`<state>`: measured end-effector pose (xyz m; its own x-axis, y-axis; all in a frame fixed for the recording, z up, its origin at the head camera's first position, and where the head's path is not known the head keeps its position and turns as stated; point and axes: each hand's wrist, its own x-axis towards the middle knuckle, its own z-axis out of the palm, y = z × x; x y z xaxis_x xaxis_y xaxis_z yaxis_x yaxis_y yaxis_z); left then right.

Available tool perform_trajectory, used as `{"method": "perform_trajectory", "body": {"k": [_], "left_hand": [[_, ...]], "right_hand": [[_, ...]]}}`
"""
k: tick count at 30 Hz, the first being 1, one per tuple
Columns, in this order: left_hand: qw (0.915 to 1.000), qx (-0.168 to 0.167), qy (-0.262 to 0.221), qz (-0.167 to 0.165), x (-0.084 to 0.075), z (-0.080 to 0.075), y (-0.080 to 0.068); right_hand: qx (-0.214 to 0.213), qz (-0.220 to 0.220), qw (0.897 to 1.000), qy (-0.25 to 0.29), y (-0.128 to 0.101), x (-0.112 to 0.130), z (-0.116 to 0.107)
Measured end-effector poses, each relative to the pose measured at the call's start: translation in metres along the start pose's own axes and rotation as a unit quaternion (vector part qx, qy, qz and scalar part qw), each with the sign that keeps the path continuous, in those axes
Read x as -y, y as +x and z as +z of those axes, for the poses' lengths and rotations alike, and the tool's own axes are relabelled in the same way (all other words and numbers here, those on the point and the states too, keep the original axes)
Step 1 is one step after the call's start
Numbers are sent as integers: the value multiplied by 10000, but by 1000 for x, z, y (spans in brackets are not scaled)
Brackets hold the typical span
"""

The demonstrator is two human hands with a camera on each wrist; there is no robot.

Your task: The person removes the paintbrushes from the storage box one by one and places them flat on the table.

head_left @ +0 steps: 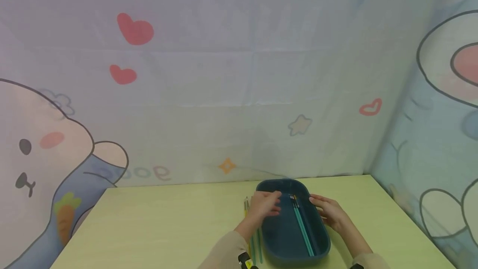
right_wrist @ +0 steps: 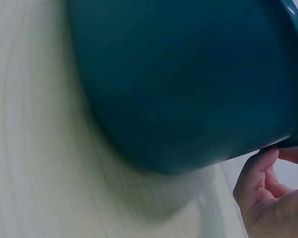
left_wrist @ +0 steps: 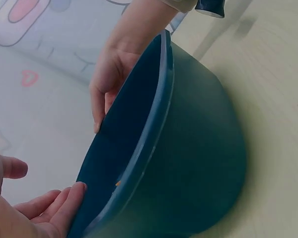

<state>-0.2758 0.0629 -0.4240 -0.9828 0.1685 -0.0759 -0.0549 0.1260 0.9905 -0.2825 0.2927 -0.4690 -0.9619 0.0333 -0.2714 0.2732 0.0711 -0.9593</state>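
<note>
A dark teal oval tray (head_left: 284, 235) stands on the pale yellow-green table (head_left: 168, 227), in the lower middle of the head view and a little to the right of centre. Inside the tray, near its right wall, lie some thin teal pencils (head_left: 303, 229), side by side along the length of the tray, with their tips toward the far end. The left hand (head_left: 264, 206) lies over the left rim of the tray at its far part, with the fingers stretched out above the inside; in the left wrist view these fingers (left_wrist: 54, 208) are straight and relaxed and touch the edge of the tray at the lower left of the frame, without closing around it. The right hand (head_left: 328, 211) rests against the right rim of the tray, opposite to the left hand. In the right wrist view its fingers (right_wrist: 256, 176) are bent a little and their tips touch the outer wall just under the rim, at the lower right of the frame; I cannot tell whether they really clamp the rim or only lean on it. On the table, just beside the left wall of the tray and partly under the left forearm, lie a few more pencils (head_left: 257, 248), teal and yellowish. Behind the table hangs a cloth backdrop (head_left: 224, 74) with red hearts and a cartoon rabbit.
</note>
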Motion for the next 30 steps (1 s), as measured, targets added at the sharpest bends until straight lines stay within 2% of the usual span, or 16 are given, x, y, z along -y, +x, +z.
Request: {"method": "perform_trajectory", "body": {"k": [12,21,30], "left_hand": [[9997,-4,213,-131,6,18,5],[9988,-165,299,-363,12,33,10],[9981,-290,313,-441,18,42,13]], "right_hand": [[-13,9,10000,9,-1,0,1],[-2,10,9999,156,-2,0,3],[-67,-26,10000,24,-6,2,5]]}}
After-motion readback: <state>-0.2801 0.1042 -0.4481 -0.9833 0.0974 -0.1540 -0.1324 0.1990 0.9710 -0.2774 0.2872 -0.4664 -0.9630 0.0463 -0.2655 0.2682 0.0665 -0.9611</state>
